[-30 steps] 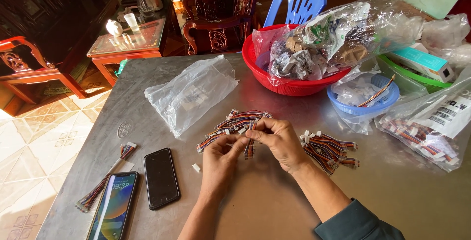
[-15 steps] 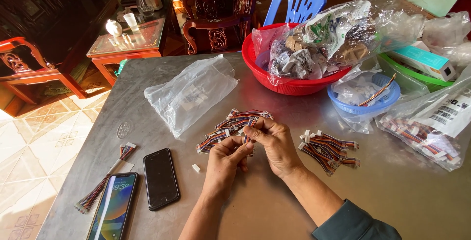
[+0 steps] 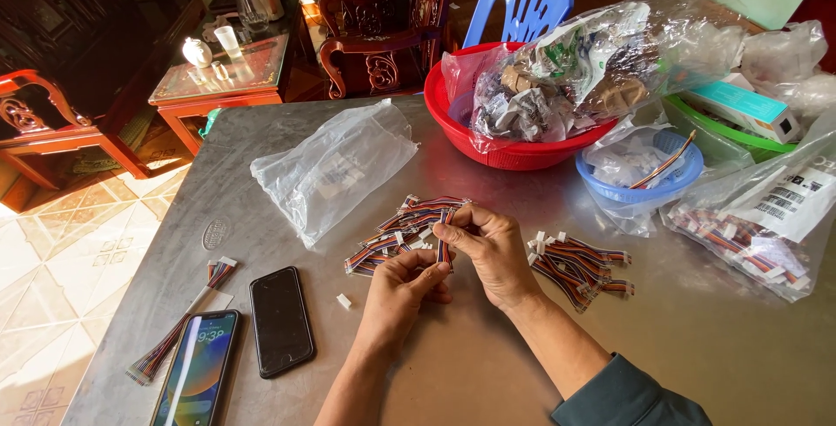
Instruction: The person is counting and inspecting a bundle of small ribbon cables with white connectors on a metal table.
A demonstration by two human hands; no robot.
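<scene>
Pinching 1 limp, light ribbon cable at centre frame, left hand and right hand probably grip best near its stiff connector

A single head-worn camera looks steeply down and forward over the table, close above the left hand and right hand. Its upper edge reaches chairs beyond the table.

Metal table w/ cable bundles, phones, bags, basins.
</scene>
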